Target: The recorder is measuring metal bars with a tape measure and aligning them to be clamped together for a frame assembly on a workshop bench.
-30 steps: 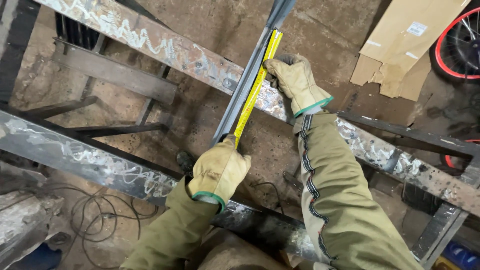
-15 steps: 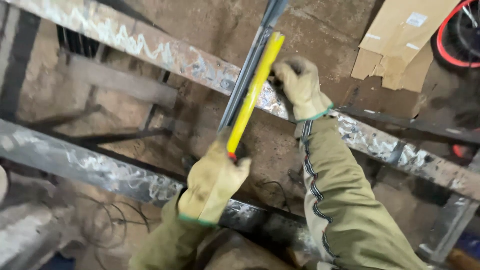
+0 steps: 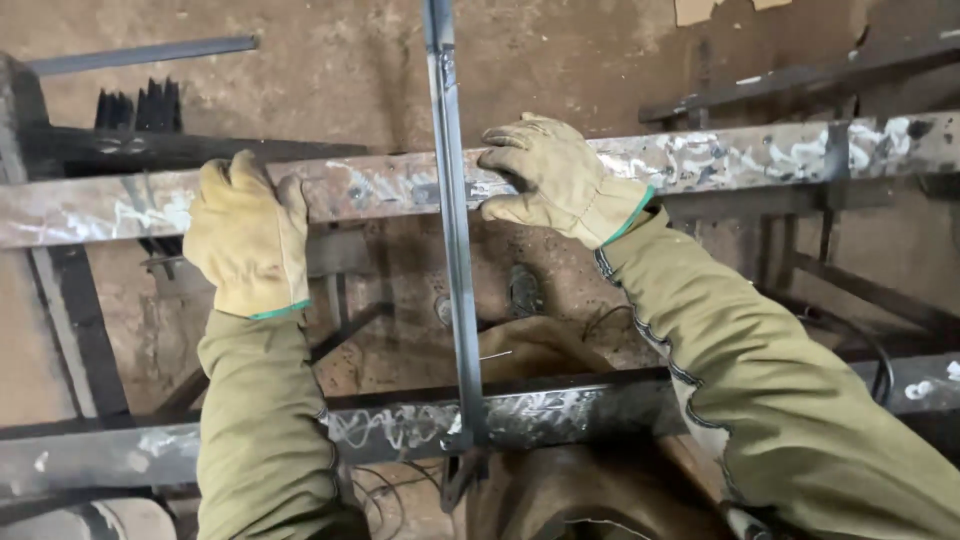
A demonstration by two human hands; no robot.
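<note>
The thin steel bar (image 3: 455,260) runs away from the person, crossing the far rusty beam (image 3: 760,160); the right hand (image 3: 560,180) rests flat just beside it, nearer than the left hand (image 3: 248,235), which grips the beam.

Torn tan cardboard scrap (image 3: 712,9) on floor at top edge, right of centre. No labels, signs, screens visible.

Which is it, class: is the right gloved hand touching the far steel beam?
Touching: the head view shows the right gloved hand lying flat on the far steel beam.
</note>
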